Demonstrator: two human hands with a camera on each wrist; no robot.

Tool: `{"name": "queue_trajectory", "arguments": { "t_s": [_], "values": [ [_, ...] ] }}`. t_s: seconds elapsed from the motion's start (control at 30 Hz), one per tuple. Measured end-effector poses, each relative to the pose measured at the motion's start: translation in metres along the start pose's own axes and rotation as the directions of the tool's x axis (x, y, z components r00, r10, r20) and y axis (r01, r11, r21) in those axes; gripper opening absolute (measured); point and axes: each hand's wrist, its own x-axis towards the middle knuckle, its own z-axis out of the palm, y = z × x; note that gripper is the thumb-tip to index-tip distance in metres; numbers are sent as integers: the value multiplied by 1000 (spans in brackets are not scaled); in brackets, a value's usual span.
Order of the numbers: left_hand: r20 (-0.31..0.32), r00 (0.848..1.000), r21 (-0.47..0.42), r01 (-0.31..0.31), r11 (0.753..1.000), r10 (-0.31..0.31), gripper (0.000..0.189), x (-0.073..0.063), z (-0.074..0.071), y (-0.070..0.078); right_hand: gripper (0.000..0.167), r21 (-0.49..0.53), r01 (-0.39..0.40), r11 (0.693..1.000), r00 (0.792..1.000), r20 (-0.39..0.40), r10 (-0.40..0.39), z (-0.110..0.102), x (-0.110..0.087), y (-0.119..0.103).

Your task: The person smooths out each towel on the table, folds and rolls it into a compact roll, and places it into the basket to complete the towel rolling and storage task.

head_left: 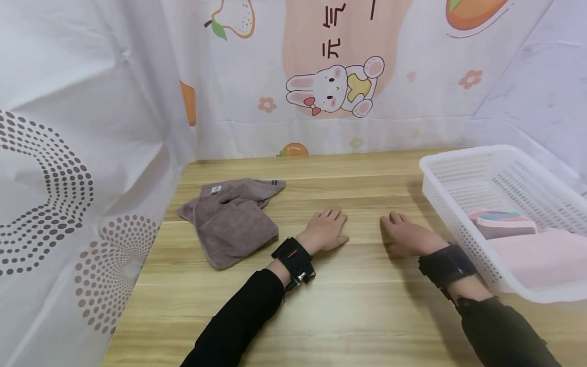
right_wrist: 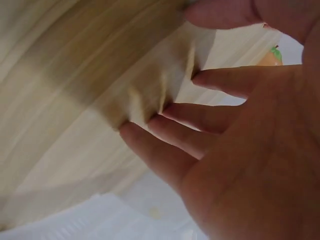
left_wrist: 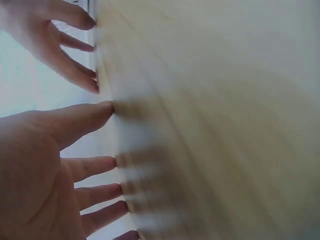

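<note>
My left hand (head_left: pixel 323 230) rests with its fingertips on the wooden table (head_left: pixel 348 316), palm down and holding nothing. In the left wrist view its spread fingers (left_wrist: pixel 95 192) meet the wood at their tips. To its right, my right hand (head_left: pixel 407 235) also touches the table with its fingertips, its palm raised and bare in the right wrist view, fingers (right_wrist: pixel 185 135) apart. A crumpled brown towel (head_left: pixel 236 224) lies left of my left hand. Beside my right wrist stands a white plastic basket (head_left: pixel 433 186).
Inside the basket lie a folded pink cloth (head_left: pixel 541 255) and a brush-like item (head_left: pixel 502 223) with a white rim and coloured top. A printed curtain (head_left: pixel 238 92) hangs behind the table's far edge, and a white dotted sheet (head_left: pixel 82 153) hangs at the left.
</note>
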Motion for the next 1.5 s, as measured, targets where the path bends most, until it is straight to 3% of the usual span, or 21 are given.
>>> {"name": "queue_trajectory", "arguments": {
  "t_s": [0.2,0.37,0.57,0.83,0.93,1.07,1.17,1.33,1.5],
  "values": [
    [-16,999,-22,31,999,-32,62,-19,3,-16,64,-8,58,998,996,-60,-58,9,15,-11],
    [-10,998,-2,62,998,-62,63,-35,2,-30,59,11,100,995,990,-102,-98,17,32,-25],
    [-8,996,-16,85,996,-85,63,-52,1,-48,52,-50,181,982,970,-156,-186,20,54,-48],
    [3,998,-95,58,994,-58,55,-77,-10,-86,49,-102,237,966,953,-168,-252,24,80,-80],
    [-38,999,-159,20,987,-26,48,-86,-9,-101,48,-111,261,959,947,-162,-277,26,87,-92],
    [-142,990,-217,-23,976,-8,40,-100,-3,-116,46,-122,299,947,936,-157,-315,28,95,-105],
    [-213,976,-210,-12,978,-34,43,-108,1,-124,45,-120,319,940,929,-154,-335,27,100,-113],
    [-278,956,-236,23,972,-90,55,-119,4,-131,53,-78,310,948,942,-108,-317,23,106,-125],
    [-291,951,-212,43,976,-105,39,-123,4,-133,56,-68,312,948,944,-89,-317,21,112,-136]
  ]
}}
